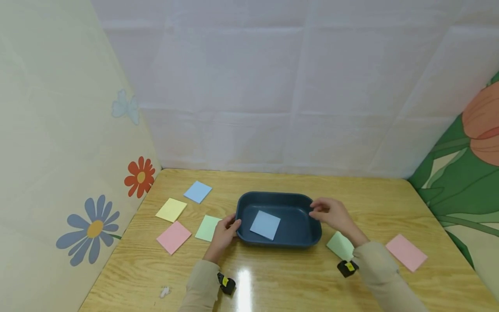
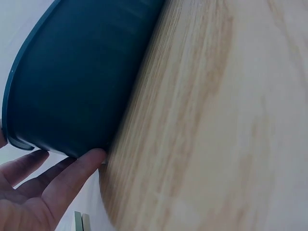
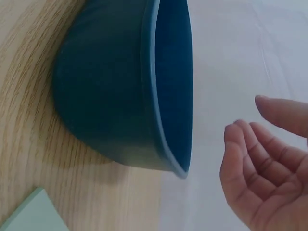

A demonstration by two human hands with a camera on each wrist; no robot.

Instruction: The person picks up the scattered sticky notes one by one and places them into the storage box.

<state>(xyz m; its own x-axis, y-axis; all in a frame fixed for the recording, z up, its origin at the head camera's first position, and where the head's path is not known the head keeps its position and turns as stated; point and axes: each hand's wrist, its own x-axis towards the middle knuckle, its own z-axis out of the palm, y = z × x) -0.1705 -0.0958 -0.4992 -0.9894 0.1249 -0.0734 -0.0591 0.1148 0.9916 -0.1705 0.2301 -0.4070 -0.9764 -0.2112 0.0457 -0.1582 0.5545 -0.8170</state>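
A dark blue plastic tray [image 1: 297,221] with rounded corners stands on the wooden table, a light blue sticky note pad [image 1: 265,225] lying inside it toward the left. My left hand [image 1: 224,234] grips the tray's left end, thumb at the rim and fingers along the outer wall [image 2: 77,86]. At the right end, my right hand [image 1: 334,214] hovers by the rim with loosely bent fingers. In the right wrist view that hand [image 3: 269,168] is apart from the tray [image 3: 106,86], with nothing between thumb and fingers.
Left of the tray lie blue [image 1: 198,192], yellow [image 1: 171,210], pink [image 1: 173,237] and green [image 1: 206,227] pads. To the right are a green pad [image 1: 340,246], partly under the right forearm, and a pink pad [image 1: 406,252]. A white cloth wall [image 1: 249,108] rises behind the table.
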